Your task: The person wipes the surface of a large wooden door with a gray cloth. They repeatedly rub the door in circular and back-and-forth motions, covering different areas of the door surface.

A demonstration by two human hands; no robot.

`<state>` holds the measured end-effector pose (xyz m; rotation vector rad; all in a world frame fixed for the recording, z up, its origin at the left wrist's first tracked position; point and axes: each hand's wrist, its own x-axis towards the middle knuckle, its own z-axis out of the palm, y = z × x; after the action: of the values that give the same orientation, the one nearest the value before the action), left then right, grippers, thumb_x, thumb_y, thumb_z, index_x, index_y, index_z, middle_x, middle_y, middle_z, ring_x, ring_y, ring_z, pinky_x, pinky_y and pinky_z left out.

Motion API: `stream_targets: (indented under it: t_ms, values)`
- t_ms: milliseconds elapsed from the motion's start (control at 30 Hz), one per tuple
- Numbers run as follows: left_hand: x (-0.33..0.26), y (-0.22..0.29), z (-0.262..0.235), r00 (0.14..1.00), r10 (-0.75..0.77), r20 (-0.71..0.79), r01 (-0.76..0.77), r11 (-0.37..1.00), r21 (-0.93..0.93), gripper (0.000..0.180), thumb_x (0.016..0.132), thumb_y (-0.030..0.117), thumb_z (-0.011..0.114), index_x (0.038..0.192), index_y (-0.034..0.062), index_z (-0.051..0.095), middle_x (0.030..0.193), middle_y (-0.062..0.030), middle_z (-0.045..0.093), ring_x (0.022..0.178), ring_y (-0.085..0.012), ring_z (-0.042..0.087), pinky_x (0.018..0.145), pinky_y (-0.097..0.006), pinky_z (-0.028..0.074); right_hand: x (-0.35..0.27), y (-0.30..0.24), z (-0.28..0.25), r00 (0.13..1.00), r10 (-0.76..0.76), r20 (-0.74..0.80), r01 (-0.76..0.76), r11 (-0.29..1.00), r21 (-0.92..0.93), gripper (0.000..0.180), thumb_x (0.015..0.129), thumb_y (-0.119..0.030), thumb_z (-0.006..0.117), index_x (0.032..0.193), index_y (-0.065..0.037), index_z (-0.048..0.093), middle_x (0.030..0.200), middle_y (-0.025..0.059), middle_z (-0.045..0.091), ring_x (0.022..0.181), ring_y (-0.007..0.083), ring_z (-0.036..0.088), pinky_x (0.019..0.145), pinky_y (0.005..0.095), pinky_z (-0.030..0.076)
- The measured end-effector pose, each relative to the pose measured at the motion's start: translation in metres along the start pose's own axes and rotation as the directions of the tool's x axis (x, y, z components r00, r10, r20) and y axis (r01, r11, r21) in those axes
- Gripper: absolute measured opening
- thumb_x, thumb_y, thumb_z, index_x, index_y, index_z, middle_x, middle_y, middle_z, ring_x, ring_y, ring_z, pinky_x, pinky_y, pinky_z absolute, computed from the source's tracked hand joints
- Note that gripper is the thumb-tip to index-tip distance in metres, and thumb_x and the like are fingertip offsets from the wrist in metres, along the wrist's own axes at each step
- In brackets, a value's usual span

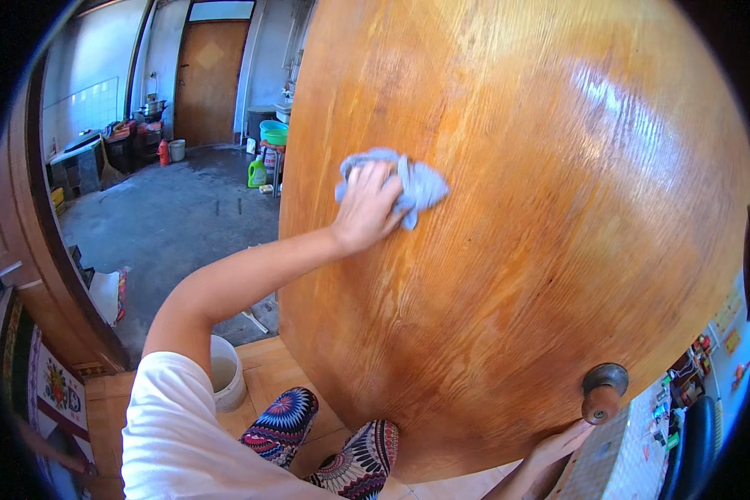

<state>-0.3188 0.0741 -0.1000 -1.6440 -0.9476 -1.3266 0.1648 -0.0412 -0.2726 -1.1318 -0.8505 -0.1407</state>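
Note:
A bunched grey-blue cloth (425, 185) is pressed against the face of a varnished wooden door (508, 250). My left hand (370, 208) is closed over it, fingers bent into the folds. Low on the right of the door sits a round dark knob (604, 392). Just below that knob, my right hand (561, 445) is at the door's edge and appears to grip it; its fingers are partly hidden.
A white bucket (227, 375) with liquid stands on the tiled floor by my legs. Beyond the door frame (25, 225) lies a grey-floored room with a green bottle (257, 172), basins (273, 133) on a stand and a red thermos-like container (163, 152).

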Motion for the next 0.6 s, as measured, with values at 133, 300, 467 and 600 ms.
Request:
stream_targets:
  t_ms: [133, 300, 467, 600]
  values:
    - [0.041, -0.001, 0.006, 0.997, -0.060, -0.040, 0.060, 0.998, 0.016, 0.044, 0.084, 0.019, 0.079, 0.123, 0.0056, 0.064, 0.116, -0.0173, 0.058, 0.111, -0.0397, 0.056, 0.093, -0.051, 0.043, 0.004, 0.028, -0.009, 1.000, -0.016, -0.020, 0.015, 1.000, -0.005, 0.063, 0.112, -0.037, 0.041, 0.149, 0.014, 0.040, 0.156, 0.0274, 0.043, 0.147, 0.0333, 0.038, 0.123, 0.0408, 0.024]
    - [0.212, -0.013, 0.001, 0.936, -0.206, -0.285, 0.223, 0.974, 0.030, 0.032, 0.090, 0.035, 0.074, 0.113, 0.0131, 0.067, 0.110, -0.0146, 0.061, 0.108, -0.0384, 0.057, 0.086, -0.050, 0.046, -0.001, -0.004, -0.004, 1.000, -0.015, -0.003, 0.015, 0.999, -0.037, 0.062, 0.112, -0.036, 0.041, 0.149, 0.014, 0.040, 0.156, 0.0270, 0.042, 0.147, 0.0336, 0.038, 0.123, 0.0408, 0.024]
    - [0.207, -0.019, 0.005, 0.925, -0.150, -0.348, 0.160, 0.987, -0.002, 0.028, 0.091, 0.027, 0.070, 0.112, 0.0092, 0.066, 0.114, -0.0174, 0.063, 0.110, -0.0394, 0.058, 0.089, -0.051, 0.046, 0.000, 0.007, -0.002, 0.999, -0.042, -0.004, 0.042, 0.998, -0.051, 0.062, 0.112, -0.037, 0.040, 0.149, 0.013, 0.041, 0.156, 0.0261, 0.043, 0.146, 0.0331, 0.039, 0.122, 0.0403, 0.025]
    - [0.093, 0.000, 0.016, 0.979, -0.061, -0.197, 0.063, 0.998, 0.004, 0.029, 0.088, 0.024, 0.075, 0.108, 0.0068, 0.064, 0.119, -0.0196, 0.059, 0.115, -0.0404, 0.055, 0.093, -0.051, 0.045, 0.002, 0.015, -0.009, 0.997, -0.072, -0.006, 0.071, 0.996, -0.053, 0.058, 0.113, -0.034, 0.040, 0.144, 0.015, 0.044, 0.148, 0.0268, 0.049, 0.137, 0.0334, 0.046, 0.118, 0.0403, 0.029]
